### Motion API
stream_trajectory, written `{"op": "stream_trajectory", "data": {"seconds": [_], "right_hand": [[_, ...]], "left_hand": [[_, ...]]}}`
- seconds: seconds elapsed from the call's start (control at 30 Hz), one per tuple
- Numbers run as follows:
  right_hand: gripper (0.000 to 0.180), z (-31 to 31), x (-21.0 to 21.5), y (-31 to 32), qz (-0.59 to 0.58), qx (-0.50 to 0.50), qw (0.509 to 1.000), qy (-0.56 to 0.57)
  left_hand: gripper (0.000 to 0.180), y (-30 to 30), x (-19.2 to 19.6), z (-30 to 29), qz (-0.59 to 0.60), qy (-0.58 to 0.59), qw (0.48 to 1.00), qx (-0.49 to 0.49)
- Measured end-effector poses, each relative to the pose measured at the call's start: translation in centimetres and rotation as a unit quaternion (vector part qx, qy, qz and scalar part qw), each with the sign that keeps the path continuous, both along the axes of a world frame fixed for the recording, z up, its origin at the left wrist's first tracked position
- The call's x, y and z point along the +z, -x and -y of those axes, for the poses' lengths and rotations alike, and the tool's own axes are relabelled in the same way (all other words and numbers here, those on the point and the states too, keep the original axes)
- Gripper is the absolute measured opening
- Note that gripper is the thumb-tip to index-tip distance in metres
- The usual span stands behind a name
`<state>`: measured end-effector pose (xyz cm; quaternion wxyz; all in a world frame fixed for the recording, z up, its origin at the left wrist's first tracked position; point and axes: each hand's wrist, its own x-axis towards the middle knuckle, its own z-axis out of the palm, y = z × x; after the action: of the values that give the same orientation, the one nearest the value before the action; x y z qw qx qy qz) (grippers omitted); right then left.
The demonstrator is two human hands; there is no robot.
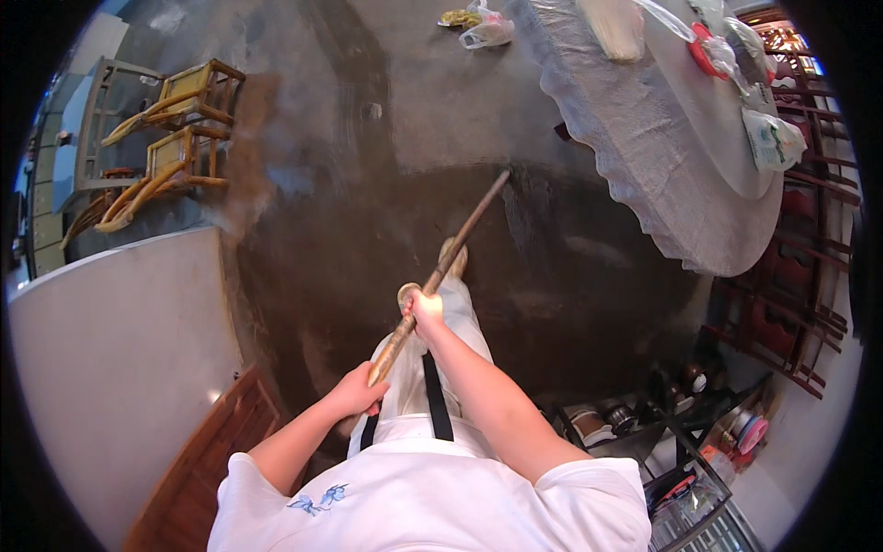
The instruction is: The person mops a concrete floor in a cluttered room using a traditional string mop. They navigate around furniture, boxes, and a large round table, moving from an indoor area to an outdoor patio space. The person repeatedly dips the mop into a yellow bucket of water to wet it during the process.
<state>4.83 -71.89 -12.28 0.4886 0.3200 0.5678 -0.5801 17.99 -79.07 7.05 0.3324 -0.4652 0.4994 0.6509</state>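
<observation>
At centre frame, a long wooden pole (471,221) runs on a diagonal, from just above the shirt (432,501) up and right to a tip at upper centre. Both hands on it. Left hand (357,391) is lower on the pole, fingers wrapped round, no gap visible. Right hand (424,311) is farther up, also closed round the wood, fist tight. Hands well apart along the pole. Can't tell if the tip touches the floor (589,216); can't make out the butt end below the left hand either.

Pole crosses in front of white trousers (460,308); one shoe (454,259) shows just beside it. Floor is dark brown around the pole, greyer toward the top.

Upper left: two yellow chairs (189,92). Left edge: white half-wall (129,304), with a brown wood panel (207,460) below it. Upper right: table (607,120) under a clear wavy-edged cover, white bag (773,140) near its right edge. More bags (487,32) on the floor, top centre. Right edge: dark red chairs (782,276). Lower right: black rack (685,442) with pots and odds and ends.
</observation>
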Motion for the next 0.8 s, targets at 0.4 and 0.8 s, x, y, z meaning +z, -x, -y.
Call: {"op": "stream_trajectory", "data": {"seconds": [0.4, 0.8], "right_hand": [[0.015, 8.4, -11.3, 26.3, -0.166, 0.174, 0.952, -0.188], [0.051, 19.9, -11.7, 53.2, -0.137, -0.043, 0.99, 0.004]], "left_hand": [[0.028, 19.7, -15.6, 4.5, -0.083, 0.113, 0.99, -0.019], [0.035, 60.8, -29.2, 21.0, -0.259, -0.164, 0.941, 0.143]]}}
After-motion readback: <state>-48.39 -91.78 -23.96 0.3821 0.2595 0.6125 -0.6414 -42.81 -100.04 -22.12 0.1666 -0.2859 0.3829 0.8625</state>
